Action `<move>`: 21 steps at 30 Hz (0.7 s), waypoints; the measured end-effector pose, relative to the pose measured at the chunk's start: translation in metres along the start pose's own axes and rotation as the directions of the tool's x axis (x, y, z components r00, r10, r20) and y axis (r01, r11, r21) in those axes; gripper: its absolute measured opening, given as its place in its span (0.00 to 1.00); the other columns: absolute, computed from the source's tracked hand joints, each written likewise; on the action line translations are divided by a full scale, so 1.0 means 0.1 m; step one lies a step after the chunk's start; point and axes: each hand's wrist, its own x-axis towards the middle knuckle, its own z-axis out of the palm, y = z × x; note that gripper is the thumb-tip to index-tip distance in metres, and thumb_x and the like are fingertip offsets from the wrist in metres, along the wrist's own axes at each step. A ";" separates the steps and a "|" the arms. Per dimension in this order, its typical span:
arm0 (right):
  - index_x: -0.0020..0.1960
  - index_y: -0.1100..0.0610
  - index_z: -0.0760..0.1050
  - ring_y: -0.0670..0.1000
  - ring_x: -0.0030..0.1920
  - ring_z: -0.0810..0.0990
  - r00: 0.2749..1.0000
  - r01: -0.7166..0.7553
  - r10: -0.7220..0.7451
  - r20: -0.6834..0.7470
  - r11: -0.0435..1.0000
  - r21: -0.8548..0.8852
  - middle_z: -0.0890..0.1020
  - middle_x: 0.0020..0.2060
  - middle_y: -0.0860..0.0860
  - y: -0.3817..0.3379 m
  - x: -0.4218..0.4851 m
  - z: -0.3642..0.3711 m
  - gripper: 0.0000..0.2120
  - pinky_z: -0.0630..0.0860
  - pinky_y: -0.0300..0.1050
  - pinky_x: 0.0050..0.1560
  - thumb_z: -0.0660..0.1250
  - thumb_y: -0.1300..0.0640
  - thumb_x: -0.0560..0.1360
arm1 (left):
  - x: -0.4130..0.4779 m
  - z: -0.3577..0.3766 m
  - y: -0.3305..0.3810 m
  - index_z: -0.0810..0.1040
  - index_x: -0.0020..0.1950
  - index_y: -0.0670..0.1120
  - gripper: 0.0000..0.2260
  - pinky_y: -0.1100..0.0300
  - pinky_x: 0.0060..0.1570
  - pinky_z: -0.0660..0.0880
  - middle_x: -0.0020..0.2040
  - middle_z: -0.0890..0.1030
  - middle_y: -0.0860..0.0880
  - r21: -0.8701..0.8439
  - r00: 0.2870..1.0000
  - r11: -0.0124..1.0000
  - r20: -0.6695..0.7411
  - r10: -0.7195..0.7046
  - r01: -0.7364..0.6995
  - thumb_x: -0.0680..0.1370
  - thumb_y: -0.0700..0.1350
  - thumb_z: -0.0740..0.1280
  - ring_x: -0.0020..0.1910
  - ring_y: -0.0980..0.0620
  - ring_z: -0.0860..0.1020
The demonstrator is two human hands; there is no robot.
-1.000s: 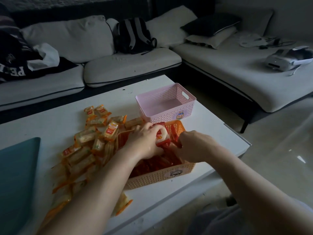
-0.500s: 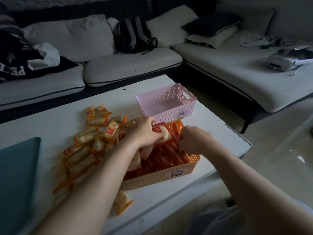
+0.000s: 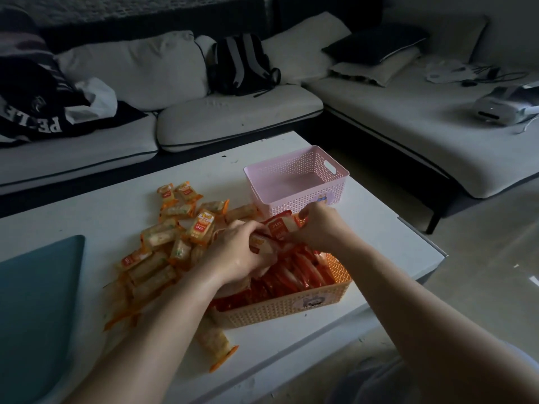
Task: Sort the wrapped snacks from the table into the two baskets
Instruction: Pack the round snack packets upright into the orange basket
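On my remote feed, a pale corner sofa [image 3: 239, 118] filled the top of the frame. A black backpack with grey stripes [image 3: 239, 65] leaned against its back cushions at upper centre. At upper left I saw a dark garment with white lettering [image 3: 35, 112], a crumpled white bag [image 3: 96, 97] resting on it. At upper right a dark pillow [image 3: 376, 45] lay on a pale pillow [image 3: 376, 70]; farther right were loose cables [image 3: 484, 74] and a white headset [image 3: 501, 109]. A teal mat [image 3: 35, 301] sat at lower left, and a glossy floor [image 3: 481, 272] showed at right.
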 end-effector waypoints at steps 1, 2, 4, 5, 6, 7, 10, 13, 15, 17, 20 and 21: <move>0.52 0.61 0.82 0.52 0.37 0.81 0.999 -0.012 0.011 0.039 0.999 0.041 0.84 0.43 0.56 -0.01 -0.01 -0.06 0.19 0.81 0.49 0.38 0.79 0.49 0.68 | 0.00 0.01 -0.02 0.75 0.68 0.56 0.28 0.58 0.62 0.68 0.66 0.72 0.53 -0.036 1.000 0.999 -0.017 0.009 -0.010 0.70 0.59 0.77 0.66 0.52 0.72; 0.51 0.59 0.83 0.50 0.35 0.80 0.998 -0.011 0.008 0.060 0.999 0.052 0.85 0.42 0.55 -0.01 -0.02 -0.12 0.16 0.78 0.45 0.35 0.79 0.51 0.68 | -0.01 0.01 -0.02 0.75 0.68 0.56 0.28 0.58 0.62 0.69 0.66 0.72 0.53 -0.060 0.999 0.998 -0.033 0.020 -0.022 0.70 0.58 0.77 0.66 0.52 0.72; 0.52 0.56 0.84 0.47 0.37 0.79 0.999 0.022 -0.025 0.041 0.997 0.079 0.84 0.41 0.50 0.02 -0.03 -0.29 0.11 0.75 0.41 0.36 0.77 0.55 0.71 | 0.00 0.02 -0.04 0.75 0.69 0.54 0.29 0.55 0.65 0.70 0.67 0.72 0.52 -0.079 0.998 0.997 -0.055 0.013 -0.018 0.70 0.59 0.77 0.67 0.51 0.72; 0.53 0.55 0.84 0.48 0.40 0.80 0.999 0.049 -0.051 0.013 0.993 0.107 0.83 0.41 0.49 0.06 -0.04 -0.38 0.09 0.77 0.43 0.38 0.75 0.56 0.73 | 0.00 0.03 -0.03 0.75 0.68 0.54 0.29 0.54 0.65 0.71 0.67 0.72 0.52 -0.077 0.999 0.997 -0.051 0.001 -0.005 0.70 0.59 0.77 0.67 0.51 0.72; 0.54 0.53 0.83 0.50 0.44 0.81 0.996 0.085 -0.083 -0.019 0.988 0.132 0.83 0.43 0.48 0.11 -0.05 -0.48 0.08 0.79 0.47 0.43 0.73 0.58 0.74 | 0.00 0.04 -0.03 0.75 0.67 0.53 0.28 0.53 0.65 0.71 0.67 0.72 0.52 -0.077 0.999 0.997 -0.052 -0.012 0.008 0.70 0.59 0.77 0.66 0.51 0.72; 0.54 0.50 0.82 0.51 0.47 0.82 0.993 0.118 -0.114 -0.038 0.981 0.153 0.83 0.45 0.48 0.17 -0.06 -0.58 0.08 0.80 0.50 0.48 0.72 0.59 0.76 | 0.00 0.05 0.00 0.76 0.66 0.54 0.27 0.52 0.65 0.71 0.66 0.73 0.52 -0.079 0.997 0.997 -0.073 -0.015 0.009 0.70 0.60 0.76 0.66 0.50 0.72; 0.51 0.44 0.80 0.49 0.52 0.82 0.980 0.189 -0.197 0.005 0.949 0.253 0.83 0.48 0.45 0.36 -0.11 -0.74 0.12 0.81 0.51 0.54 0.70 0.62 0.77 | 0.00 0.02 0.09 0.77 0.63 0.56 0.27 0.50 0.63 0.73 0.59 0.75 0.55 -0.088 0.962 0.991 -0.263 0.078 -0.104 0.68 0.66 0.72 0.61 0.52 0.74; 0.53 0.46 0.80 0.51 0.56 0.82 0.964 0.188 -0.251 0.085 0.873 0.450 0.84 0.52 0.48 0.40 -0.15 -0.73 0.12 0.80 0.51 0.59 0.68 0.63 0.78 | 0.01 -0.03 0.32 0.75 0.65 0.57 0.28 0.60 0.55 0.77 0.56 0.79 0.60 -0.261 0.970 0.943 -0.179 0.162 -0.206 0.69 0.64 0.75 0.56 0.60 0.78; 0.55 0.49 0.80 0.51 0.56 0.82 0.956 0.134 -0.254 0.144 0.820 0.557 0.83 0.53 0.50 0.36 -0.18 -0.69 0.10 0.78 0.46 0.58 0.66 0.62 0.80 | -0.01 0.03 0.53 0.75 0.62 0.58 0.24 0.66 0.48 0.77 0.51 0.81 0.63 -0.289 0.968 0.927 -0.148 0.204 -0.239 0.70 0.62 0.77 0.50 0.64 0.79; 0.57 0.51 0.79 0.50 0.53 0.83 0.961 0.141 -0.244 0.130 0.837 0.529 0.83 0.53 0.50 0.30 -0.18 -0.67 0.09 0.78 0.43 0.54 0.65 0.60 0.81 | 0.00 0.12 0.65 0.78 0.58 0.55 0.19 0.66 0.41 0.80 0.44 0.83 0.61 -0.271 0.933 0.916 -0.291 0.214 -0.295 0.73 0.62 0.75 0.43 0.64 0.81; 0.57 0.57 0.79 0.50 0.44 0.84 0.996 0.079 -0.057 -0.072 0.927 0.366 0.83 0.47 0.53 0.25 -0.24 -0.71 0.09 0.83 0.45 0.41 0.63 0.55 0.82 | 0.03 0.19 0.69 0.80 0.51 0.52 0.14 0.72 0.33 0.75 0.37 0.81 0.61 -0.286 0.895 0.911 -0.416 0.160 -0.296 0.74 0.60 0.75 0.37 0.65 0.81; 0.56 0.60 0.79 0.52 0.41 0.85 0.998 0.021 0.007 -0.060 0.897 0.441 0.84 0.45 0.55 0.22 -0.27 -0.72 0.14 0.83 0.45 0.36 0.61 0.50 0.82 | 0.03 0.20 0.70 0.79 0.48 0.53 0.12 0.73 0.31 0.73 0.34 0.79 0.61 -0.245 0.889 0.924 -0.425 0.171 -0.295 0.75 0.58 0.74 0.34 0.65 0.80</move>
